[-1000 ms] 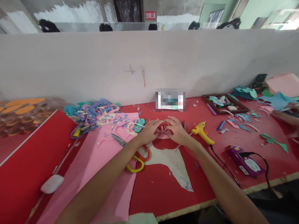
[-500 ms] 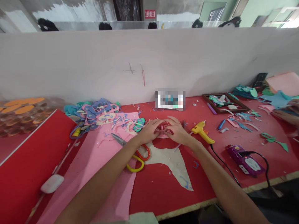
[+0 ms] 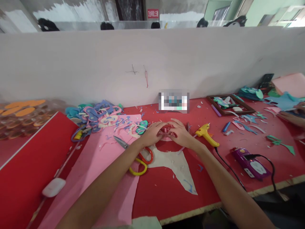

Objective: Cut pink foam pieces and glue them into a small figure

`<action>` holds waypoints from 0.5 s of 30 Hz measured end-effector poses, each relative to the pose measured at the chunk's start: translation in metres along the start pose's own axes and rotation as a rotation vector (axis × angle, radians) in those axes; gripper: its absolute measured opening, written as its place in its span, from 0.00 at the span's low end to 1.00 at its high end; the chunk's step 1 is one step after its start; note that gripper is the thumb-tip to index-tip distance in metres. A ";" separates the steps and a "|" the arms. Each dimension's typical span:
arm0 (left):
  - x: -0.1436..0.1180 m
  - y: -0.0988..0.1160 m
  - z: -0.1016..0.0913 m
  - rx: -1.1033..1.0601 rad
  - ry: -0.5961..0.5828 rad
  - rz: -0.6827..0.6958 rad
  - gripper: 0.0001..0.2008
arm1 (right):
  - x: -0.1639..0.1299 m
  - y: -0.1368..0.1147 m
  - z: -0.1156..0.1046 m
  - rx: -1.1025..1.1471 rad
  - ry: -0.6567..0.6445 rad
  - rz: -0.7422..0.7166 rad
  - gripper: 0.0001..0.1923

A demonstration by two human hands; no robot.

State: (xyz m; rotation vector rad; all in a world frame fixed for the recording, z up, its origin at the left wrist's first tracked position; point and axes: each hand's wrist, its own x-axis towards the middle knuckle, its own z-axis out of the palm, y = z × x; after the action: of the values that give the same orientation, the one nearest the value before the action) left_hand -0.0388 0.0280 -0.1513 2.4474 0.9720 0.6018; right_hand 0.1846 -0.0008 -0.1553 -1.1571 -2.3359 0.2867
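Note:
Between my two hands lies a small pink foam cut-out (image 3: 165, 137), partly covered by my fingers. My left hand (image 3: 152, 133) pinches its left side, and my right hand (image 3: 179, 133) pinches its right side, fingers curled inward. Scissors (image 3: 138, 159) with one red and one yellow handle rest below my left wrist. A cream foam offcut (image 3: 171, 162) lies just in front of my hands. To the right of my right hand is a yellow glue gun (image 3: 206, 135) with a black cord.
Pink foam sheet (image 3: 114, 187) covers the left side, with a heap of foam pieces (image 3: 100, 116) behind. Right of me are a purple battery device (image 3: 251, 163), a brown tray (image 3: 250, 111) and scraps. Another person's hand (image 3: 293, 116) is at the far right. A white partition (image 3: 95, 63) stands behind.

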 end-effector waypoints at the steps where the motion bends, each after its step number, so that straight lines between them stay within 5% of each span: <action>1: 0.000 0.000 0.000 -0.003 0.001 0.001 0.30 | 0.000 0.000 0.000 0.002 -0.002 0.002 0.11; 15: 0.000 0.003 0.000 0.029 -0.008 -0.016 0.26 | 0.000 0.000 0.003 0.021 -0.002 0.007 0.11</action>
State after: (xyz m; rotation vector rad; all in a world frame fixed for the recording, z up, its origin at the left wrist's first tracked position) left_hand -0.0375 0.0259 -0.1498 2.4629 1.0031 0.5757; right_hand 0.1831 -0.0001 -0.1578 -1.1561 -2.3252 0.3140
